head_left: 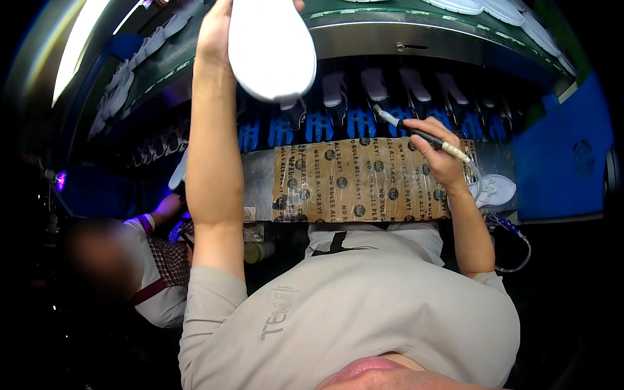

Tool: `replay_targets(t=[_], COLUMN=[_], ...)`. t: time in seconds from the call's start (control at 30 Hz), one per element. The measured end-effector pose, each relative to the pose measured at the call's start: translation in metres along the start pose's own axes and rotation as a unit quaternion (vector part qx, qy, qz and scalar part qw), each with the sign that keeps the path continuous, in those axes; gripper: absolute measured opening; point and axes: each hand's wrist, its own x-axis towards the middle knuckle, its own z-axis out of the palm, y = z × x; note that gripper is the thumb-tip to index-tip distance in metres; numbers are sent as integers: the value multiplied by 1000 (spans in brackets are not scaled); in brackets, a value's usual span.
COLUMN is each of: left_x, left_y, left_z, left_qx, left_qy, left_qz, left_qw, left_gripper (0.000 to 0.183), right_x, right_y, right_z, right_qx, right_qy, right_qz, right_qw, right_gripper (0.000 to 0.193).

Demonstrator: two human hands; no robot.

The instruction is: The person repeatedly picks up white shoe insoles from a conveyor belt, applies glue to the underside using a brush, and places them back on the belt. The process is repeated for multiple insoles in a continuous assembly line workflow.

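Note:
My left hand (216,36) is raised at the top of the view and grips a white shoe sole (273,52), whose broad rounded end hangs toward me. Most of its fingers are behind the sole. Over the work ledge, my right hand (441,153) closes around a pen-like brush (416,132) with a black and white body, its tip pointing up and left. A thin clear hose (478,172) runs from the brush's back end. The tip is close in front of the shoe uppers (375,84) but seems apart from them.
Printed brown cardboard (364,179) covers the ledge. Blue holders (320,127) stand in a row behind it. A white sole-shaped piece (499,188) lies at right, beside a blue panel (572,159). White soles (500,10) line the upper belt. A co-worker (166,279) is at left.

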Motion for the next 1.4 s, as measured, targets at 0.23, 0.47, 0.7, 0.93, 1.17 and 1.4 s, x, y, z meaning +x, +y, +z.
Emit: replay_targets(t=[0.23, 0.47, 0.7, 0.93, 1.17, 1.4], left_x=[47, 68, 90, 31, 66, 50], left_y=[-26, -42, -15, 54, 49, 55], left_z=[-114, -175, -230, -471, -441, -446], left_qx=[744, 812, 848, 829, 865, 920], left_qy=[348, 197, 117, 270, 248, 217], left_qz=[-110, -239, -337, -406, -378, -229], left_qw=[560, 494, 392, 271, 219, 234], left_gripper=[49, 55, 54, 59, 65, 48], right_x=[-40, -66, -81, -75, -85, -76], right_y=[64, 110, 144, 149, 160, 149], right_z=[29, 41, 44, 44, 42, 39], right_qx=[16, 22, 16, -6, -11, -3], right_qy=[-12, -37, -24, -75, -61, -58], right_qz=[30, 130, 158, 144, 129, 124], right_qw=[999, 991, 987, 987, 990, 991], right_gripper=[28, 30, 32, 36, 38, 37])
